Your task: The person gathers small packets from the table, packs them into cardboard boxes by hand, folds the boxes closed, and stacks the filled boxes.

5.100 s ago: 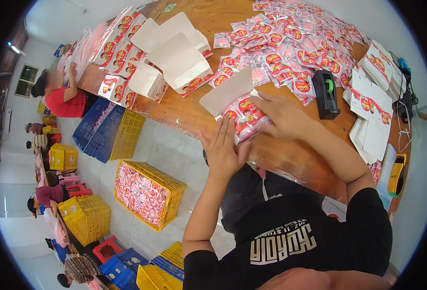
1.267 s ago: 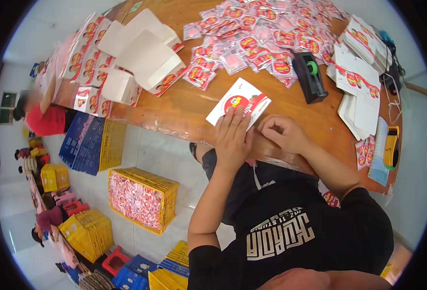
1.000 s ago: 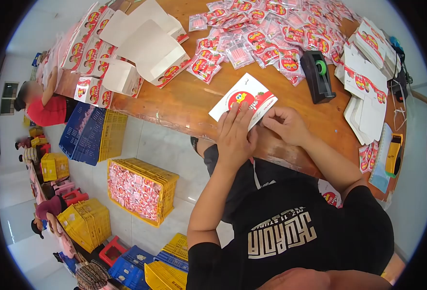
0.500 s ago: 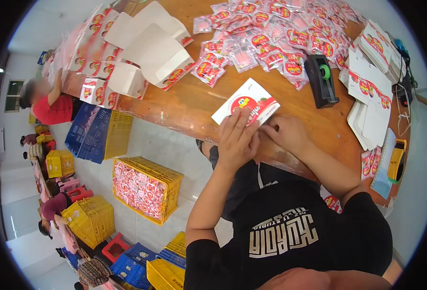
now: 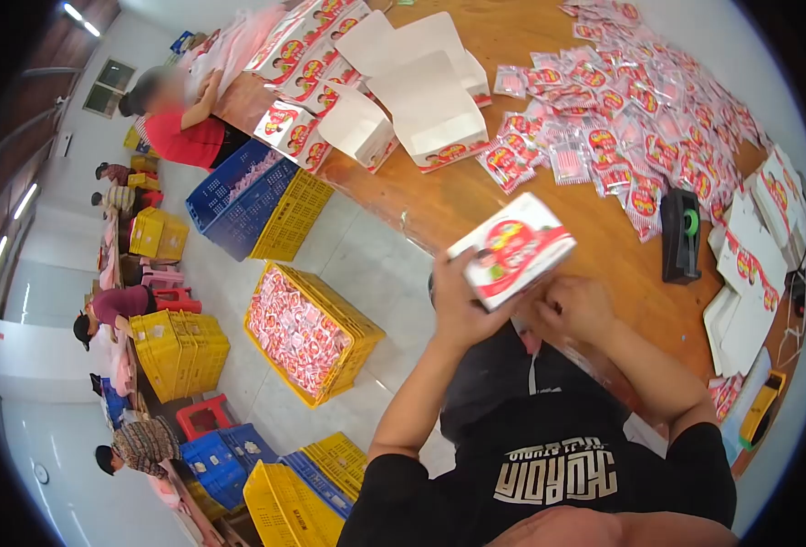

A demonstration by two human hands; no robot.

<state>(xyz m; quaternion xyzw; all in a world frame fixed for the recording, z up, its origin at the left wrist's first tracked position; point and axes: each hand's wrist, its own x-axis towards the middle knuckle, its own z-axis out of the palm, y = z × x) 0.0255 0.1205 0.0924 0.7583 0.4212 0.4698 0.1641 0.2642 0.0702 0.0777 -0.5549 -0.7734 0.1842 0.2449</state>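
My left hand grips a small white and red printed candy box by its left side. The closed box is tilted above the table's front edge, its printed face turned up. Close under the box's lower right edge is my right hand, its fingers curled in; whether anything is between them is hidden. Beyond the box lies a large heap of candy packets in clear and red wrappers. A black tape dispenser with a green core stands right of the heap.
Open-flapped boxes and rows of closed boxes occupy the table's far left. Flat cartons are stacked at right. On the floor, a yellow crate holds packets beside a blue crate. A person in red works at the far left.
The box has been lifted off the table and tilted. My left hand has shifted from flat on its top to gripping its side. The view has swung left.
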